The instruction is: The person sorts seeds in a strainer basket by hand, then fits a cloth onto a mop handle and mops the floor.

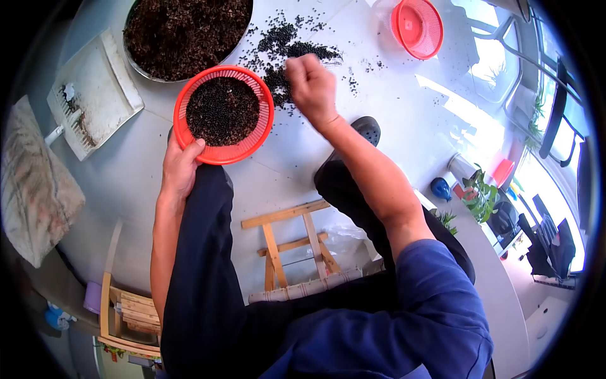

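My left hand [180,165] grips the near-left rim of a red plastic basket [268,120], thumb over the edge. Inside the basket lie small dark seeds [222,112] mixed with brownish bits. To its right, my right hand [312,88] is closed over the floor, its fingers curled in and slightly blurred; what it holds, if anything, is hidden. Loose black seeds [278,39] are scattered on the floor under and beyond that hand. Behind the red basket stands a wide metal basin [140,71] heaped with dark brown, husk-like material [186,35].
A second red basket [418,28] stands at the upper right. At the left are a white dustpan [101,88] and a stained cloth sack [38,183]. A wooden folding stool [293,246] is between my legs. Plants [483,197] and furniture line the right side.
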`<action>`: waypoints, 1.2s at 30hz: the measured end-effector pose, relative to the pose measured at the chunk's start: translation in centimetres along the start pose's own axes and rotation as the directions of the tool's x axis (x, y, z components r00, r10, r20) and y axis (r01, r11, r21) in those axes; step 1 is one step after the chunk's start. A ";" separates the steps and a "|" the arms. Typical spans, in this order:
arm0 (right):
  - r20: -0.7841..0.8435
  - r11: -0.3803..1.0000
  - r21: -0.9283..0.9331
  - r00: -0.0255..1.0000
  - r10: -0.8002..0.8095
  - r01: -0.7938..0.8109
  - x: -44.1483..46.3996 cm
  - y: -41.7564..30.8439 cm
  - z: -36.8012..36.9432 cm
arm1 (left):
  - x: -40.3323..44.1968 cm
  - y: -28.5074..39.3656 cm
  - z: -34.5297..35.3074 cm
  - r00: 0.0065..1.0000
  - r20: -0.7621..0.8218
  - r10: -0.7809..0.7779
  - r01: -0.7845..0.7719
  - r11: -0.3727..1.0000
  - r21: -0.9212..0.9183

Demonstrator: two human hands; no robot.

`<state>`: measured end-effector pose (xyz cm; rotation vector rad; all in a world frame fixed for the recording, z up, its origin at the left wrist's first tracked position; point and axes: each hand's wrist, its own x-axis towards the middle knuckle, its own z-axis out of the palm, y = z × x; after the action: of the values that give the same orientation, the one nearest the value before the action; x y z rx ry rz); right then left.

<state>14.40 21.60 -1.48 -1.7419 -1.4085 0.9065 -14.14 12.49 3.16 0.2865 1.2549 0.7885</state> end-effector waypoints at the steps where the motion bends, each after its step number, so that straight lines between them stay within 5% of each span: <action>1: -0.046 0.999 -0.049 0.999 0.023 -0.025 1.2 0.4 -0.7 | -0.1 0.2 -0.1 1.000 -0.002 0.005 -0.005 1.000 0.003; 7: 0.019 0.987 -0.114 0.993 -0.115 0.116 1.7 2.8 -1.6 | -0.5 0.2 -0.9 1.000 -0.015 0.021 -0.022 0.999 -0.040; 9: -0.029 0.960 -0.025 0.960 -0.280 0.279 2.2 3.2 -1.6 | -0.6 0.2 -1.2 1.000 -0.012 0.022 -0.023 0.997 -0.078; 19: -0.051 0.916 -0.076 0.916 -0.397 0.393 3.3 5.1 0.8 | -1.6 0.6 -2.1 0.999 -0.042 -0.017 0.010 0.989 -0.147; 26: 0.208 0.830 -0.116 0.831 -0.516 0.545 1.3 3.8 -1.0 | -1.7 1.3 -2.6 0.998 -0.067 -0.018 0.006 0.984 -0.177; 30: 0.165 0.772 -0.291 0.824 -0.542 0.565 3.1 5.3 -2.3 | -2.1 1.5 -3.6 0.997 -0.082 0.008 -0.022 0.984 -0.175; 36: 0.292 0.664 -0.262 0.713 -0.637 0.700 7.3 1.0 -0.2 | -3.4 1.7 -5.6 0.995 -0.097 0.011 -0.030 0.981 -0.192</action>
<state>16.20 28.63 -2.89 -1.1893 -2.2422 0.3991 -20.26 10.24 4.94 0.1049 1.2550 0.9439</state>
